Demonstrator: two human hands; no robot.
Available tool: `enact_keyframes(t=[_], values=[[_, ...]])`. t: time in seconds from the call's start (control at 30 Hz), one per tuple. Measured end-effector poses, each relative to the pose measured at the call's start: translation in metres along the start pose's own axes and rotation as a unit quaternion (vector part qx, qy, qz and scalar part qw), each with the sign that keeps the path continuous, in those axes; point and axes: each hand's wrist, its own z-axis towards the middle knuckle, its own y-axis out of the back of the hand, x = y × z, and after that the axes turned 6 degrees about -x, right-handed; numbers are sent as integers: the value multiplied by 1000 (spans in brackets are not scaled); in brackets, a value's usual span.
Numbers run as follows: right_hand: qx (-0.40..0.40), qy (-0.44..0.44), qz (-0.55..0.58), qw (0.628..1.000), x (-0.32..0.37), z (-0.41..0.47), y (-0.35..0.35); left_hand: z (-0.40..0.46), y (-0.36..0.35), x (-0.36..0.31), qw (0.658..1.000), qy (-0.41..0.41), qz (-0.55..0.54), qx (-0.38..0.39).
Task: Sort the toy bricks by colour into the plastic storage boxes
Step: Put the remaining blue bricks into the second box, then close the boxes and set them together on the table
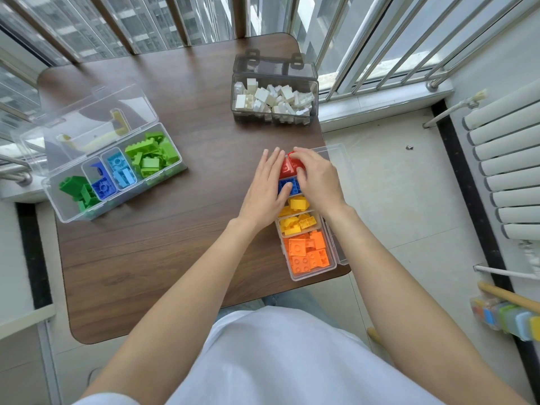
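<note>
Hands at the red bricks, box hard against the tabletop's right edge

Room for moving lay mostly in the middle of the tabletop [163, 229], a broad bare stretch of dark wood between the boxes. The right box [311, 271] sat along the right edge, its near corner close to the rounded front corner and its open lid hanging out past the edge over the floor. It held red bricks [287, 168] at the far end, then blue bricks [287, 185], yellow bricks [298, 213] and orange bricks [306, 254] nearest the person.

The left hand [264, 191] lay flat with straight fingers, its tips by the red bricks and its thumb on the blue ones. The right hand [317, 179] curled over the red bricks, fingertips pinching one of them.

The left box [67, 211] stood tilted near the left edge, lid up, with green, blue, light-blue and lime bricks in separate sections. A grey box [274, 119] of white bricks [274, 99] stood at the far right corner, lid raised behind it; it was well apart from both hands.

Railings and windows closed in the far and left sides. A pale tiled floor [394, 185] ran to the right, with a white radiator [508, 159] by the wall.
</note>
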Motion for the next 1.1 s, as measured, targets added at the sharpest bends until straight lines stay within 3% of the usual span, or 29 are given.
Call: enact_keyframes(t=[0.33,0.57,0.8,0.9,1.0,1.1], values=[[-11,-55,90,994,2,-4,5,1,10,5,976,87,-191,-60],[-31,-87,88,992,-3,-13,8,4,16,18,971,190,-139,-27],[-70,-84,-55,993,-26,-55,22,-9,30,18,967,208,-134,-61],[-14,-145,-85,986,-35,-59,27,-23,38,24,950,247,-168,-93],[69,-211,-54,974,-35,-55,26,-41,45,32,926,289,-203,-135],[93,-236,-2,967,-28,-48,25,-61,51,37,896,324,-245,-181]])
